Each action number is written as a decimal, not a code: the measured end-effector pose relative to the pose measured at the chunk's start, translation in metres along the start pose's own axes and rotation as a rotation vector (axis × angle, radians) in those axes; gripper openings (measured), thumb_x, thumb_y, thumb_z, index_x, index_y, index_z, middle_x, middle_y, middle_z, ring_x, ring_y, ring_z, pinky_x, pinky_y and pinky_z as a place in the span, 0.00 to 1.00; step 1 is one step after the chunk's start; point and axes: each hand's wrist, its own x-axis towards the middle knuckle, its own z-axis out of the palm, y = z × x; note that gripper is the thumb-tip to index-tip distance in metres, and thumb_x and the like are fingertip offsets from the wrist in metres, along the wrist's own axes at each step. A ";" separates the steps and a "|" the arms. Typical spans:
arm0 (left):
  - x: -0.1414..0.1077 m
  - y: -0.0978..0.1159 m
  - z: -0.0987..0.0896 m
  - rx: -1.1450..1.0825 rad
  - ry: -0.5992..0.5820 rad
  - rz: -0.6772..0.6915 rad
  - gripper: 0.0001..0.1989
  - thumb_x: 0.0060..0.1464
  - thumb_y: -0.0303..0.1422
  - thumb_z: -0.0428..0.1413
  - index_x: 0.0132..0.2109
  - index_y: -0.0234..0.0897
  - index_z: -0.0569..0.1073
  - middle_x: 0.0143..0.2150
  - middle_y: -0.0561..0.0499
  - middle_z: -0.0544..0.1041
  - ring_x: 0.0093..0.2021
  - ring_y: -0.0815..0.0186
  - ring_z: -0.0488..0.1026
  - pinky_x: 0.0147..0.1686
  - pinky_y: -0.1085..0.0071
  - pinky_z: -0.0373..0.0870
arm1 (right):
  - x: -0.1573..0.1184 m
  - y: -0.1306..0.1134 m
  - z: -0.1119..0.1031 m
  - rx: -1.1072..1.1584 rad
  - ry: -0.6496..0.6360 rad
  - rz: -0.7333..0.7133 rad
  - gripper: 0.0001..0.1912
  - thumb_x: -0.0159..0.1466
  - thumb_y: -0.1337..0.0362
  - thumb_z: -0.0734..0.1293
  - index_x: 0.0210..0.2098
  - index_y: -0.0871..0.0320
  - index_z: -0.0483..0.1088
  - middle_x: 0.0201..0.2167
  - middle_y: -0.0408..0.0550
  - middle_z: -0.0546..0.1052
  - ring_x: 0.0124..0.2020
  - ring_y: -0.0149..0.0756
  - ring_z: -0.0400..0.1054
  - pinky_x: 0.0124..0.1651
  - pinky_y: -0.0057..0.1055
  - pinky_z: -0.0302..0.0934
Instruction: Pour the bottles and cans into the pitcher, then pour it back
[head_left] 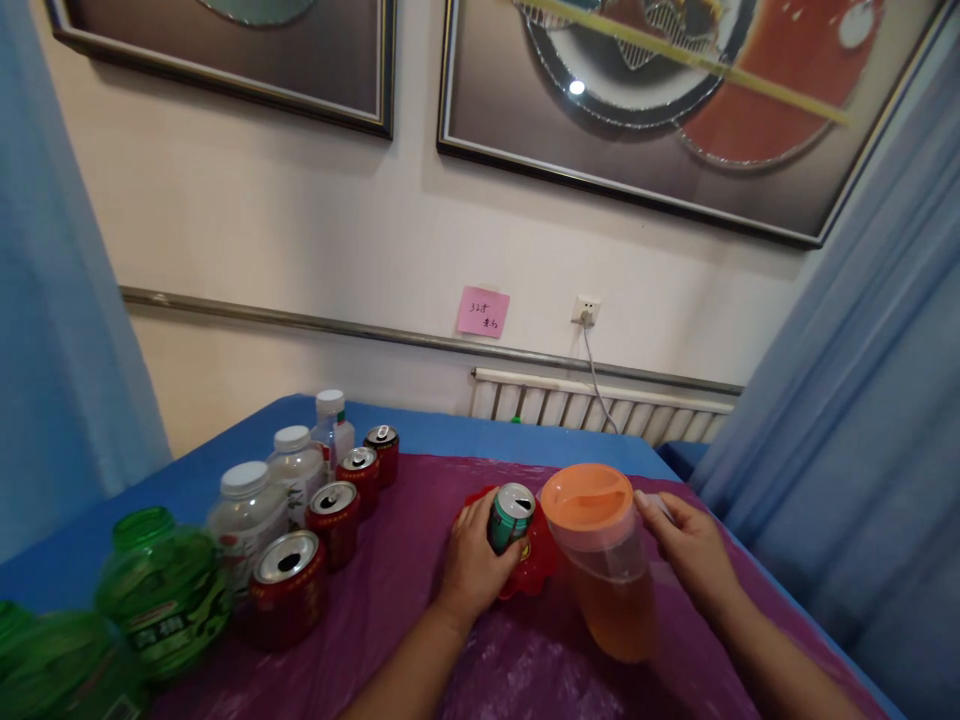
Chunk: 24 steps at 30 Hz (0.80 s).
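My left hand (472,560) is wrapped round a green drink can (513,512), whose top shows an opened mouth. Beneath and behind the can is a red dish with a wavy rim (541,565), partly covered by my hand and the can. On the right, my right hand (690,550) grips the handle of a clear plastic pitcher (609,590). An orange lid (589,497) covers the pitcher, and amber liquid fills its lower part. The pitcher stands close beside the can; whether its base rests on the table cannot be told.
Several red cans (334,515) stand in a row at the left, beside clear bottles with white caps (247,510) and green plastic bottles (161,600). A purple plastic sheet (420,490) covers the blue table (450,425). Behind are a radiator (555,400) and a wall.
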 end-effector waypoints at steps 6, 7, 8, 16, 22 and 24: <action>0.001 -0.004 0.001 0.010 0.019 0.004 0.32 0.46 0.28 0.65 0.60 0.43 0.70 0.57 0.45 0.78 0.58 0.52 0.73 0.59 0.50 0.68 | 0.003 -0.002 0.002 -0.028 0.006 -0.019 0.32 0.57 0.33 0.67 0.21 0.54 0.59 0.20 0.37 0.55 0.24 0.30 0.50 0.26 0.27 0.46; 0.002 -0.004 0.002 0.011 0.017 0.004 0.32 0.46 0.27 0.65 0.60 0.43 0.70 0.57 0.45 0.78 0.58 0.52 0.73 0.59 0.50 0.68 | 0.003 -0.003 0.002 -0.029 0.009 -0.022 0.32 0.57 0.33 0.67 0.21 0.54 0.59 0.20 0.37 0.55 0.24 0.31 0.50 0.25 0.27 0.46; 0.002 -0.004 0.002 0.010 0.013 0.005 0.32 0.46 0.27 0.65 0.60 0.43 0.70 0.57 0.45 0.77 0.58 0.52 0.73 0.59 0.51 0.68 | 0.003 -0.003 0.001 -0.027 0.009 -0.024 0.32 0.57 0.33 0.67 0.21 0.54 0.59 0.20 0.37 0.55 0.24 0.31 0.50 0.26 0.27 0.46; 0.006 -0.002 0.000 0.026 -0.009 0.008 0.32 0.47 0.29 0.65 0.60 0.43 0.69 0.56 0.45 0.77 0.57 0.52 0.73 0.59 0.51 0.68 | 0.005 -0.002 -0.003 0.092 0.011 0.056 0.32 0.54 0.34 0.70 0.19 0.53 0.56 0.18 0.36 0.53 0.22 0.29 0.47 0.23 0.28 0.44; 0.006 0.000 -0.001 0.045 -0.026 0.007 0.31 0.47 0.29 0.65 0.60 0.42 0.69 0.57 0.45 0.77 0.57 0.52 0.72 0.59 0.52 0.67 | 0.009 -0.016 -0.006 0.108 -0.014 0.100 0.33 0.50 0.33 0.72 0.17 0.53 0.56 0.16 0.36 0.54 0.20 0.28 0.46 0.22 0.28 0.42; 0.005 0.001 0.000 0.051 -0.023 0.019 0.32 0.47 0.29 0.65 0.60 0.42 0.69 0.57 0.45 0.77 0.57 0.52 0.72 0.59 0.52 0.67 | 0.010 -0.020 -0.008 0.072 -0.011 0.085 0.33 0.50 0.33 0.72 0.16 0.53 0.58 0.15 0.37 0.56 0.20 0.28 0.47 0.22 0.28 0.44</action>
